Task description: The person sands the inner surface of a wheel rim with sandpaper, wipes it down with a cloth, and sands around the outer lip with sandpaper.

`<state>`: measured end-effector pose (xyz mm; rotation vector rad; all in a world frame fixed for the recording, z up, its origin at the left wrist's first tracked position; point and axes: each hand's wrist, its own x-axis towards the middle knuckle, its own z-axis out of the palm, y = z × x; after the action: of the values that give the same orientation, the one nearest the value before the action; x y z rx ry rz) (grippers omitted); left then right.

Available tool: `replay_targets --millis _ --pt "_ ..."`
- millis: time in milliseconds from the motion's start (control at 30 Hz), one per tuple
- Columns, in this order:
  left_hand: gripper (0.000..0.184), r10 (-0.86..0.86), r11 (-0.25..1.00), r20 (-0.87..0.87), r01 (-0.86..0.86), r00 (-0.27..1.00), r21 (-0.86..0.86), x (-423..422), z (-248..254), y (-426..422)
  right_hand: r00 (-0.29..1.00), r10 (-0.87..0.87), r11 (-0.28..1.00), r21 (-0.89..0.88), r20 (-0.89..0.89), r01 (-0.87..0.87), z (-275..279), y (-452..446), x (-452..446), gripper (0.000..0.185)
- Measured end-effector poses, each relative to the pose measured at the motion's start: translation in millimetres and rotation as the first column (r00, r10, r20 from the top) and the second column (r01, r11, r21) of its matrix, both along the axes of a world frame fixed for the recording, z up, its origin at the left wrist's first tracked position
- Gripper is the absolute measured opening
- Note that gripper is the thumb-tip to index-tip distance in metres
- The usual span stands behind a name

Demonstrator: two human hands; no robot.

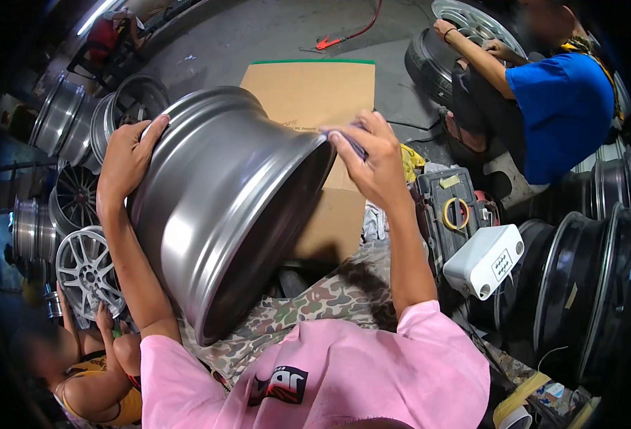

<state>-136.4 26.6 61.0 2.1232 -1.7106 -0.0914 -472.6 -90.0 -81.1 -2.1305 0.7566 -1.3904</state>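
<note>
A silver-grey wheel rim [212, 175] lies tilted on its side across my lap, its dark hollow side turned toward the lower right. My left hand [126, 161] grips its far left edge, thumb over the lip. At the opposite upper right lip, my right hand [374, 161] pinches a small dark folded piece [356, 145], like sandpaper, against the edge. The fingers there are slightly blurred. Camouflage cloth [287, 314] covers my legs under the rim.
Cardboard [315, 93] lies on the floor ahead. A dark toolbox [437, 189] with a tape roll [456, 213] and a white box [483, 261] stand right. Black rims [573, 286] crowd the right; more rims [79, 193] stack left. Co-workers handle a tyred wheel [430, 68] and a white spoked rim [90, 272].
</note>
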Motion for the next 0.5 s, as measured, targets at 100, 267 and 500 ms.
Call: replay_targets --millis 100,267,500 --pt "0.05 0.041 0.995 0.041 -0.044 0.998 0.091 2.7 4.6 -1.1 0.998 0.066 0.99 0.124 0.0 -0.066 10.5 3.1 -1.3 0.016" --pt "0.05 0.003 0.999 0.007 -0.003 1.0 0.051 5.9 0.3 -1.4 0.991 0.041 0.998 -0.036 -0.129 -0.046 11.7 -6.1 -6.2 0.017" --pt "0.055 0.014 1.0 -0.047 -0.014 0.999 0.008 0.5 -1.2 -0.4 0.995 0.085 0.996 0.037 -0.045 -0.083 3.9 -3.7 -7.1 0.018"
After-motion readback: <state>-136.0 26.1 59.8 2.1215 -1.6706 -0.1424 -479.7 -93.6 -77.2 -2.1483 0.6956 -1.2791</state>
